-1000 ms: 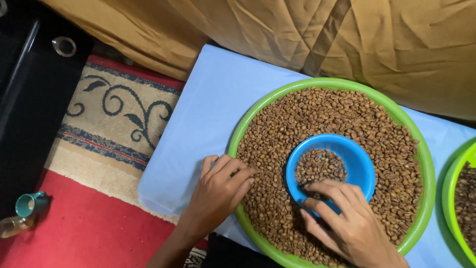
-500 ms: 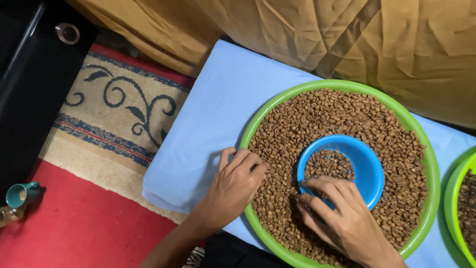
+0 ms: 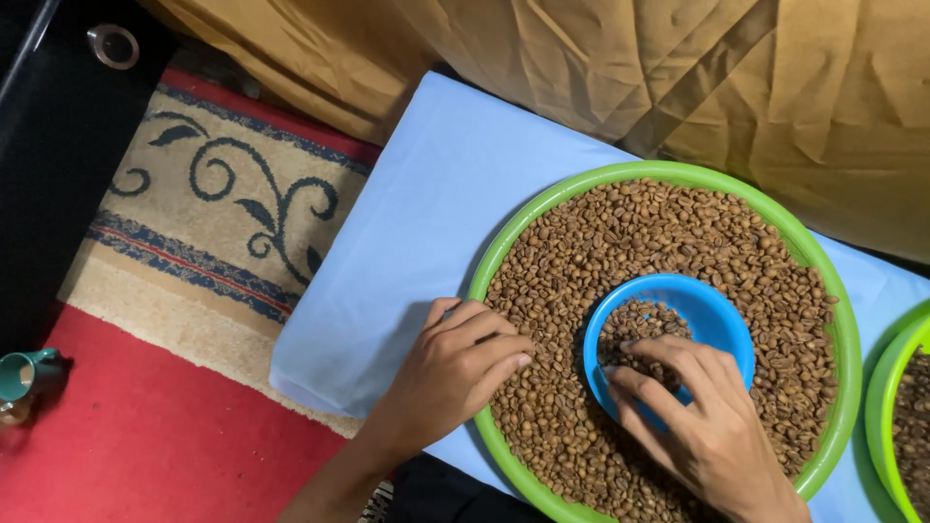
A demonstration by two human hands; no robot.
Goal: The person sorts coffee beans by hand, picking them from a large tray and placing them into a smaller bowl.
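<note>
Left hand (image 3: 455, 363) lay loosely curled over the green tray's rim (image 3: 668, 172), holding nothing; right hand (image 3: 693, 416) half-open, fingertips on the blue bowl (image 3: 715, 315) — light, stiff, best pinched at its rim — amid loose, slippery beans (image 3: 659, 232).

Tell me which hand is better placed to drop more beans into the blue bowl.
Right. The right hand already has its fingertips over the blue bowl, whereas the left hand rests on the green tray's rim, apart from the bowl.

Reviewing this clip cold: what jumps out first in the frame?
The big green tray heaped with brown coffee beans fills the right half, on a pale blue sheet. A small blue bowl of beans sits in its middle, the right hand reaching into it, while the left hand rests on the tray's near-left rim.
</note>
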